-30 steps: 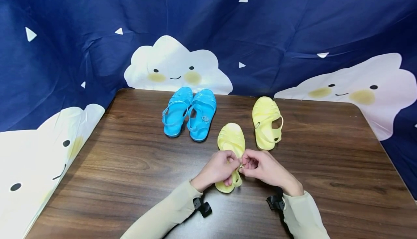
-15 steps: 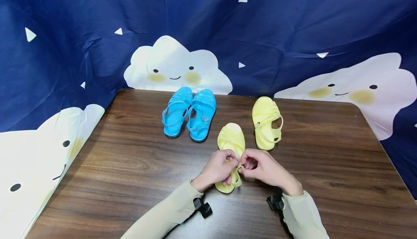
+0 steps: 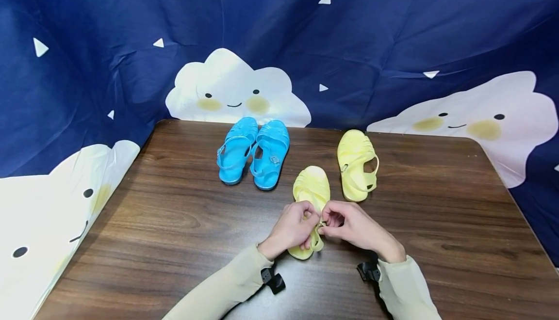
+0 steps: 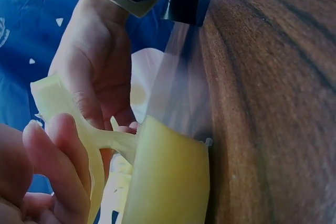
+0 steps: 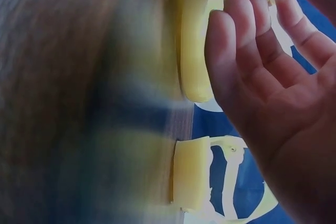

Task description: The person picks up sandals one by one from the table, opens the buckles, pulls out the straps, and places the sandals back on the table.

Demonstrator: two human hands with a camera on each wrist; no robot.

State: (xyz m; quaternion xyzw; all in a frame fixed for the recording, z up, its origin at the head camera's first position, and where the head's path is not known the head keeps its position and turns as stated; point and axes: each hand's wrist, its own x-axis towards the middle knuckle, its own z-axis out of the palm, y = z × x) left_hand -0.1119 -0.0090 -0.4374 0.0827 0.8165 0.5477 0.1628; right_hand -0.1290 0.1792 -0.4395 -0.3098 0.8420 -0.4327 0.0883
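One yellow sandal (image 3: 311,188) points lengthwise away, pinched by left hand (image 3: 289,228) and right hand (image 3: 355,227).

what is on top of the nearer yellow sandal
Over the nearer yellow sandal, the left grip reaches across; the right grip pinches at its buckle. Toe and heel show; part of the straps and sole is covered.

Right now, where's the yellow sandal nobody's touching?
In the head view, that yellow sandal lies on the table, right of the blue sandals, just beyond the right hand.
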